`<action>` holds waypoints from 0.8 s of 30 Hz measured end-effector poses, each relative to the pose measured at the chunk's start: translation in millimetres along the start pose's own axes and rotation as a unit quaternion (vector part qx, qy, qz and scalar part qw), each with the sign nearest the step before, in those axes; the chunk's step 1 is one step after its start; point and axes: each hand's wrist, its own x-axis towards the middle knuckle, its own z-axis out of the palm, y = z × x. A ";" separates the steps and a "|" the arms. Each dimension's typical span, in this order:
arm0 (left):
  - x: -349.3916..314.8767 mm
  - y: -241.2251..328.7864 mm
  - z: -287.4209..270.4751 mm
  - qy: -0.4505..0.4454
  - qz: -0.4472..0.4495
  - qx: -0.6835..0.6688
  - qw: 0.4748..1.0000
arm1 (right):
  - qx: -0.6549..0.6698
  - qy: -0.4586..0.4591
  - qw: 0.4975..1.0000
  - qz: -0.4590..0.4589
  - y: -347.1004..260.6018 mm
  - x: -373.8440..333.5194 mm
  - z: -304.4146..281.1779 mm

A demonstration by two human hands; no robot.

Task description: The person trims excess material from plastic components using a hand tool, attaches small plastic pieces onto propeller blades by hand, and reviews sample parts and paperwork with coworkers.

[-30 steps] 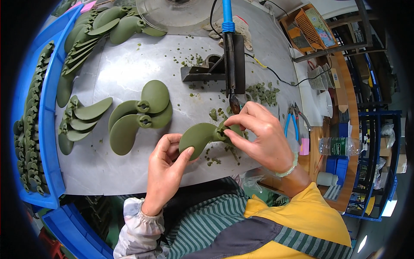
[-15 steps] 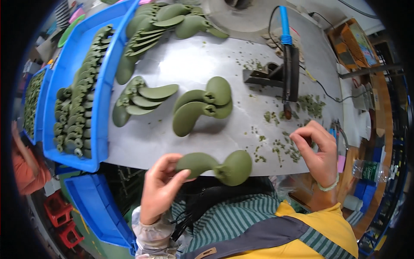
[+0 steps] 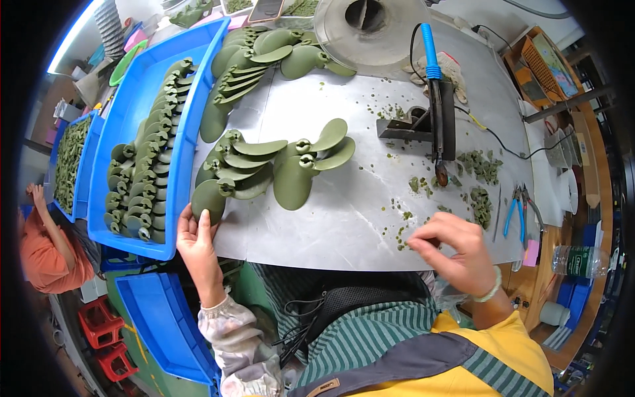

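Observation:
Between the thumb and fingers of my left hand (image 3: 196, 243) is the rim of an olive-green two-bladed propeller (image 3: 208, 199). It lies against the near end of an overlapping row of similar propellers (image 3: 254, 149), beside the blue bin. To the right of that row is a small group of propellers (image 3: 293, 183) with their hubs close together. My right hand (image 3: 458, 253) hovers over the table's near right part, fingers curled and pinched; what is in them, if anything, is hidden. Small green scraps (image 3: 403, 233) lie close to its fingertips.
A soldering iron with a blue handle (image 3: 430, 49) rests in a dark metal stand (image 3: 446, 126). The blue bin (image 3: 170, 192) at the left holds stacked propellers. Pliers (image 3: 516, 215) and scrap heaps (image 3: 479, 167) lie at the right. A person (image 3: 56, 245) sits at far left.
My left hand has carried the propeller leftward to the row by the bin. My right hand has moved left and slightly down, still curled. The view has shifted a little.

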 end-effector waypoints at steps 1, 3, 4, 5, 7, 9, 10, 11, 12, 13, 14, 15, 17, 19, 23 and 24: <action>0.3 -2.4 4.9 0.017 0.029 0.011 0.999 | -0.001 -0.005 1.000 0.003 0.2 4.0 8.3; 3.9 -6.0 14.7 0.032 0.099 0.069 0.992 | -0.045 -0.023 0.997 -0.063 3.7 20.1 32.6; 3.1 -7.9 18.6 0.032 0.134 0.067 0.988 | -0.045 -0.026 0.996 -0.078 7.2 32.5 45.5; 2.9 -9.7 21.9 0.051 0.119 0.061 0.990 | -0.097 0.017 0.990 -0.104 12.0 48.4 61.0; -1.5 -11.5 23.9 0.066 0.157 0.116 0.979 | -0.199 0.043 0.969 -0.139 21.0 82.3 88.8; -4.2 -12.7 24.4 0.070 0.208 0.171 0.960 | -0.338 0.046 0.927 -0.156 28.7 117.0 110.8; -0.6 -12.5 25.5 0.102 0.233 0.224 0.941 | -0.335 0.035 0.930 -0.145 30.1 128.6 116.1; -5.6 -13.5 25.9 0.125 0.253 0.264 0.922 | -0.353 0.029 0.924 -0.141 30.9 137.0 120.4; -3.7 -13.3 26.3 0.132 0.266 0.238 0.925 | -0.371 -0.005 0.919 -0.133 31.1 143.0 123.1; -3.3 -13.4 27.3 0.142 0.275 0.230 0.923 | -0.333 -0.011 0.925 -0.180 31.6 147.0 120.5; -2.8 -14.6 27.1 0.151 0.267 0.251 0.918 | -0.294 -0.046 0.940 -0.170 33.1 150.7 119.2; -3.1 -15.5 28.8 0.155 0.255 0.244 0.923 | -0.244 -0.078 0.949 -0.183 35.0 152.8 116.1; -0.4 -17.0 31.2 0.175 0.265 0.257 0.913 | -0.258 -0.071 0.946 -0.183 41.7 151.6 113.6; -0.5 -19.1 33.8 0.189 0.286 0.256 0.904 | -0.241 -0.096 0.956 -0.138 51.4 149.7 107.8; -2.9 -27.9 41.5 0.155 0.162 0.281 0.933 | -0.214 -0.127 0.962 -0.109 73.8 144.6 97.8; -2.6 -30.9 42.9 0.163 0.186 0.304 0.920 | -0.223 -0.124 0.960 -0.115 77.6 144.5 95.9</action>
